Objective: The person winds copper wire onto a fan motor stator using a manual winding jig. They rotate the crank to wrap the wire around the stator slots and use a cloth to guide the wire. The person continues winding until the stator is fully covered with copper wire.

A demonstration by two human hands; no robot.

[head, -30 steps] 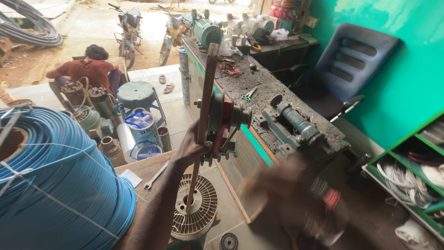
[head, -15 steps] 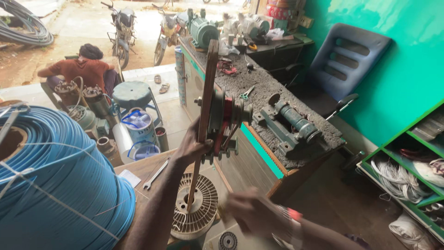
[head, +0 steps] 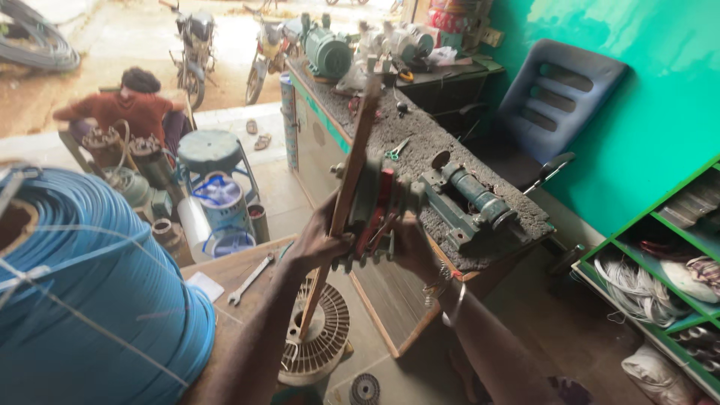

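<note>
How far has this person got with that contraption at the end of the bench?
Done: the winding machine sits on the bench with its wooden former fitted. In hand: left hand and right hand both grip the former's red-and-grey hub. Left: no wire shows on the former, and the slotted stator on the floor looks bare.

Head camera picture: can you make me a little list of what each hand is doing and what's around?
left hand: grips the wooden bar of a winding tool
right hand: on the tool's other side, fingers hidden
under the tool: round slotted metal core
near left: big blue wire coil, wrench
bench: green motor, scissors
background: a seated person, motorbikes
</note>
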